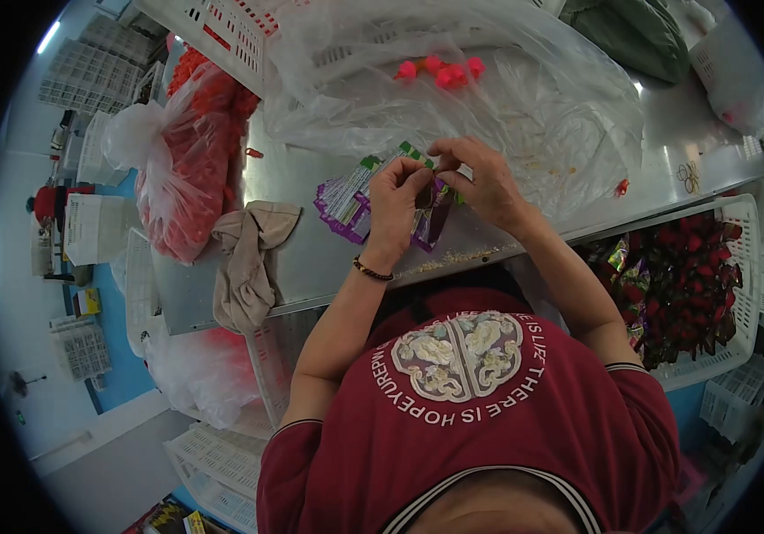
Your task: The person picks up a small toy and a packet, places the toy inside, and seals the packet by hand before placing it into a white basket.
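Observation:
My left hand (397,198), with a beaded bracelet at the wrist, is closed, thumb and fingertips pinched on a small purple packet (432,221) that hangs below them. Close beside it, my right hand (481,181) has its thumb and fingers bent together at the packet's upper end, where a bit of green shows. The fingers partly hide what they grip. Under and left of my left hand, a fanned stack of purple, green and white printed packets (343,206) lies on the metal table (311,267).
Clear plastic sheeting (524,116) covers the table's far side, with pink-red pieces (444,71) on it. A beige cloth (253,258) hangs over the front edge. At left stands a bag of red items (188,169); at right, a white crate (742,303) holds dark red wrapped pieces.

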### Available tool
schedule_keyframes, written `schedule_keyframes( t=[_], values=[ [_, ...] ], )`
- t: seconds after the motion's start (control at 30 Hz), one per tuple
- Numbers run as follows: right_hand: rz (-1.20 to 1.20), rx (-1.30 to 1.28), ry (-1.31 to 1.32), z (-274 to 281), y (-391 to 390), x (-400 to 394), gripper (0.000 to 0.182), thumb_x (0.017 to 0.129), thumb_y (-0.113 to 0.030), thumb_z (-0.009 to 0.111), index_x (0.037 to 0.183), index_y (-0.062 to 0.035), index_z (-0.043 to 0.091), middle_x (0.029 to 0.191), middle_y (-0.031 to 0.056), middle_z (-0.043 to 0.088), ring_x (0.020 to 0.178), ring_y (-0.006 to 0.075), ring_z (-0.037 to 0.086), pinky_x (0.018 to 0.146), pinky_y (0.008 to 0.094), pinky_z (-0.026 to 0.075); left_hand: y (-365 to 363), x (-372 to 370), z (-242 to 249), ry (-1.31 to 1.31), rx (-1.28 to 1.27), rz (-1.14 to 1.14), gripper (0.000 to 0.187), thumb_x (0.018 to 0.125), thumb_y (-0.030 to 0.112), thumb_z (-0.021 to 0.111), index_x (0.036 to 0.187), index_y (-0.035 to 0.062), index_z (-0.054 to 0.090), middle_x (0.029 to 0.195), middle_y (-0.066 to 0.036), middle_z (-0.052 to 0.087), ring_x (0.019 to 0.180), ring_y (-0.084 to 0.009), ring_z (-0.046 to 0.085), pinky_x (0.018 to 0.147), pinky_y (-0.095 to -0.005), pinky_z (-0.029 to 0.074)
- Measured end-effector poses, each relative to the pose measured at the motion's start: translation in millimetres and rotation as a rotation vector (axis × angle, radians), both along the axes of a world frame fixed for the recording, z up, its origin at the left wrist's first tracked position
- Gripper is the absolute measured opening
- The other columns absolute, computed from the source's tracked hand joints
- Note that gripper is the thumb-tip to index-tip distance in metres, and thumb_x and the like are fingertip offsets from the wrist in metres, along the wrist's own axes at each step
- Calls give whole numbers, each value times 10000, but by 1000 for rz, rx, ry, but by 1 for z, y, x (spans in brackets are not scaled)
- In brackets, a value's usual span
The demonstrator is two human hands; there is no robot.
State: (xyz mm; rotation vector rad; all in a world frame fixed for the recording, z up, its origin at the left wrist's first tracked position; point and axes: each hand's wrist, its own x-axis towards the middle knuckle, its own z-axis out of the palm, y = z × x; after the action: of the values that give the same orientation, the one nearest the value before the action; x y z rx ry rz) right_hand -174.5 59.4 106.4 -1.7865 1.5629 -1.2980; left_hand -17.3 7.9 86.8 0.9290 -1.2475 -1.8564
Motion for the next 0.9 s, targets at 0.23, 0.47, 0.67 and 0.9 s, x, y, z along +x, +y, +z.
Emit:
schedule_keyframes(
  t=[0.23,0.47,0.67,0.9],
  values=[
    [-90,91,165,-4,1,-2,150,753,-15,669,902,-26,676,749,87,631,801,231,629,735,337,486,10,-14,-6,34,-102,204,60,869,18,632,821,9,597,742,22,574,657,-35,487,584,-190,403],
    [-22,156,-142,-1,8,6,134,782,-35,682,914,-32,706,830,108,671,772,203,638,709,302,494,8,-15,-6,-6,-209,343,90,874,31,636,803,13,583,739,20,575,660,-36,495,604,-186,424],
    [-110,-88,-82,-11,0,-3,133,766,-34,692,899,-28,703,831,112,659,744,231,636,675,307,484,8,-12,0,213,-142,389,52,896,59,627,860,28,605,775,17,597,693,-45,524,653,-188,439],
    [-51,-23,-226,15,4,2,250,724,-24,727,965,-35,659,897,82,627,824,205,603,739,306,476,6,-11,10,159,-252,384,79,904,70,626,855,24,582,792,18,582,705,-40,500,657,-183,426]
  ],
)
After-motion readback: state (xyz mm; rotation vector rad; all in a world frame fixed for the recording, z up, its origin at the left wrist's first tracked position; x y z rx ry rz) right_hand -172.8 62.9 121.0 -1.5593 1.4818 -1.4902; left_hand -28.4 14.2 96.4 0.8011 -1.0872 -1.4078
